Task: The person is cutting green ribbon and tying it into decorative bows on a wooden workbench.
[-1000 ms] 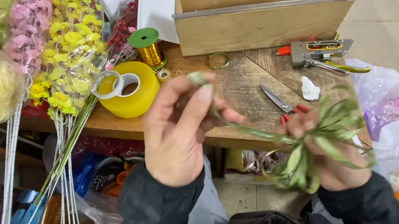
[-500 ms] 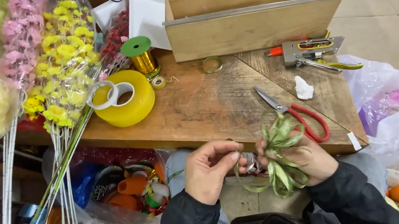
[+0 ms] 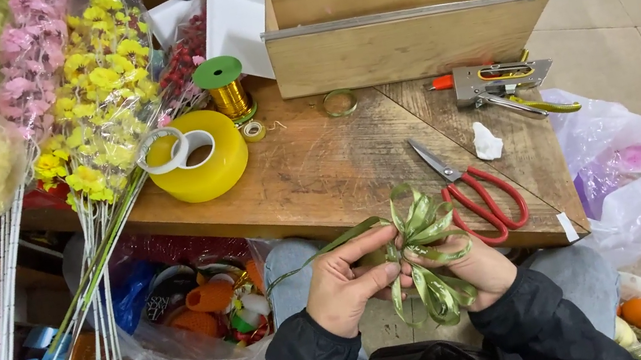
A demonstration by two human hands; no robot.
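the wooden worktable fills the middle of the frame, and just below its near edge, at lower centre, sits the green ribbon bow, gripped between both hands. the bow's loops fan upward and downward, so its long axis runs roughly top to bottom in the frame, while a loose ribbon tail trails off to the left over the left hand. the left hand is closed in a pinch on the bow's knot from the left; the right hand is closed around the loops from the right, both equally close. red-handled scissors lie just above the right hand on the table. compared with half a second ago, the bow sits more upright and more compact, and the hands have drawn together until they touch.
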